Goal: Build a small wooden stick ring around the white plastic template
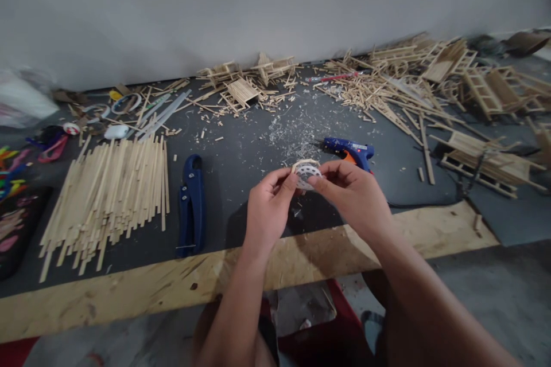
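Both hands meet over the front of the dark table, holding a small round white disc (306, 175) with holes and a pale wooden rim along its far edge. My left hand (271, 200) pinches the disc's left side between thumb and fingers. On the right side, my right hand (355, 192) grips it the same way. Just behind my right hand lies a blue glue gun (349, 148) with an orange trigger, its nozzle pointing left. The underside of the disc is hidden.
Blue cutters (191, 206) lie left of my hands, beside a wide pile of wooden sticks (114, 189). Small stick structures (241, 93) and loose offcuts (359, 89) line the back. More stick models (486, 163) stand at right. A wooden board (172, 278) edges the table.
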### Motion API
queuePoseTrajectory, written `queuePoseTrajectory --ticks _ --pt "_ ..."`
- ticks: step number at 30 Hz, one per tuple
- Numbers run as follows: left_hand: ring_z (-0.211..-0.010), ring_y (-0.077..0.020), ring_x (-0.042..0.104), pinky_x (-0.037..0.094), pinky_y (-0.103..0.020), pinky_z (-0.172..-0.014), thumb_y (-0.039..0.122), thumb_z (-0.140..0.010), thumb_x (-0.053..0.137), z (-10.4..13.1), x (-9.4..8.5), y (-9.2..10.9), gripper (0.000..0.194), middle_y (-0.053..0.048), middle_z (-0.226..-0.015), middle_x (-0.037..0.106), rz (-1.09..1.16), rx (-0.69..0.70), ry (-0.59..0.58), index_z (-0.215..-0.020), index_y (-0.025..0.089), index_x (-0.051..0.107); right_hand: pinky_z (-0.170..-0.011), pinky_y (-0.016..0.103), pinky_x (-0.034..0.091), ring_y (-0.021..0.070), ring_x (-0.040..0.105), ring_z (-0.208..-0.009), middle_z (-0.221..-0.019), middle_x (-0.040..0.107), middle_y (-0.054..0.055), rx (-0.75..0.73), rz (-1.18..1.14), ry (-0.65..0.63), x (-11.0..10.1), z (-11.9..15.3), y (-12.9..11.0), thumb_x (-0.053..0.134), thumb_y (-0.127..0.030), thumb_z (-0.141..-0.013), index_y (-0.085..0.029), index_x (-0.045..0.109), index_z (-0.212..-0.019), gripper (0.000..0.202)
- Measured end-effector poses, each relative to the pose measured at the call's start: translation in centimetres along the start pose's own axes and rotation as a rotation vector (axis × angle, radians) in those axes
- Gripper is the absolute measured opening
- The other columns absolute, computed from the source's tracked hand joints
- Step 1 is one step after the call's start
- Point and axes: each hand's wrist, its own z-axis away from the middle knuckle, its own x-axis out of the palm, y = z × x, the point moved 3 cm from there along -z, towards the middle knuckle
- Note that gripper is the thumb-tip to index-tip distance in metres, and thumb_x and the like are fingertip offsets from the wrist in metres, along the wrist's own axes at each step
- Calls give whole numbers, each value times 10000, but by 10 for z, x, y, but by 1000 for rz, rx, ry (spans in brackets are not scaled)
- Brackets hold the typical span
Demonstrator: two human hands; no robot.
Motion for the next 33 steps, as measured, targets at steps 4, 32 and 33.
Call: queuePoseTrajectory --ticks 4,32,33 --pt "-747 -158 627 501 -284 -725 395 -776 591 -1 -2 -3 293 -55 -858 690 -2 -8 40 -951 167 653 -558 244 387 114 512 -629 -759 617 15 17 15 -17 0 0 -1 636 -408 -722 -184 601 -833 252" --pt "-631 -133 619 485 -253 -635 440 -750 609 -3 -17 -11 279 -18 -738 661 -81 8 239 -887 204 667 -457 207 327 67 423 -521 -622 515 -26 14 -417 -95 -11 -4 -5 629 -317 -768 -204 633 -779 113" --pt "-627 -132 616 488 -253 -631 438 -749 610 -3 -18 -11 277 -18 -735 658 -73 9 248 -881 202 667 -436 205 305 64 405 -503 -614 499 -29 12 -453 -64 -15 -5 -4 627 -314 -767 -208 628 -764 106"
